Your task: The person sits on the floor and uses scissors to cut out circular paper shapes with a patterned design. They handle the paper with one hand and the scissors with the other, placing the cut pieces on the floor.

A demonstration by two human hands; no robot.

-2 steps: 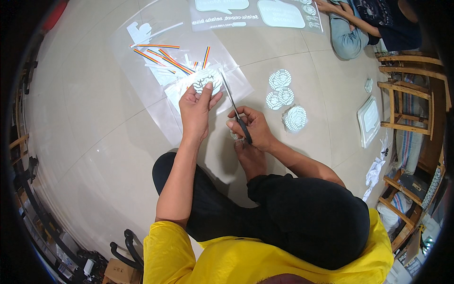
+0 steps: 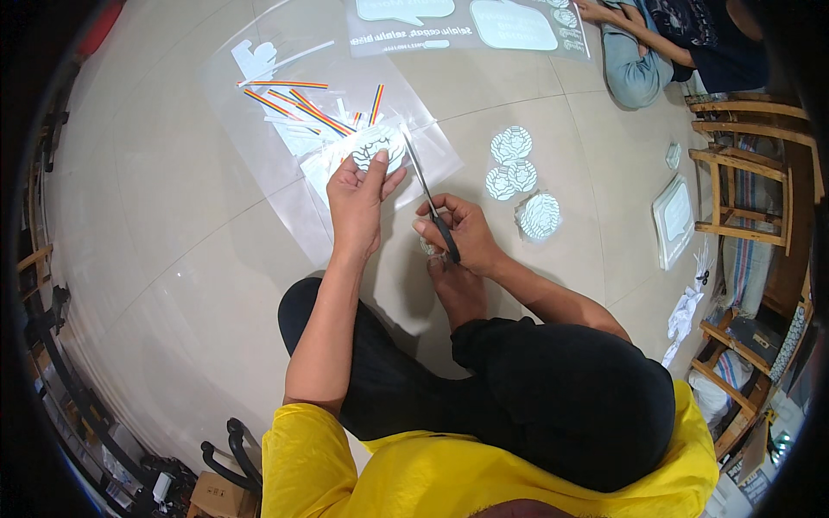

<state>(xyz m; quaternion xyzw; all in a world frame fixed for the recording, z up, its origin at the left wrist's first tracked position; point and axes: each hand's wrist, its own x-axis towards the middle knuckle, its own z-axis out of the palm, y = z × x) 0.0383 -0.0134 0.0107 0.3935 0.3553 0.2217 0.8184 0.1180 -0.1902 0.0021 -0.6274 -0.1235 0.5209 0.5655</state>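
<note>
My left hand [image 2: 358,203] pinches a round white cutout with dark wavy lines [image 2: 373,145], thumb on top. My right hand [image 2: 465,231] grips black-handled scissors [image 2: 421,173], whose blades point up beside the cutout's right edge. Whether the blades touch the cutout I cannot tell. Beneath both lies a clear plastic sheet [image 2: 294,203] spread on the floor, with striped rainbow strips [image 2: 315,110] and white scraps [image 2: 256,60] on it. Right of my hands, several similar round cutouts [image 2: 511,162] lie in a cluster, and a stack of round pieces [image 2: 541,216] sits just nearer.
At the top lies a transparent sheet with white speech-bubble shapes [image 2: 514,26]. A person [image 2: 637,60] sits at the upper right. Wooden chairs [image 2: 743,198] stand along the right, near a stack of white sheets [image 2: 673,220]. A cardboard box [image 2: 220,495] is at the lower left.
</note>
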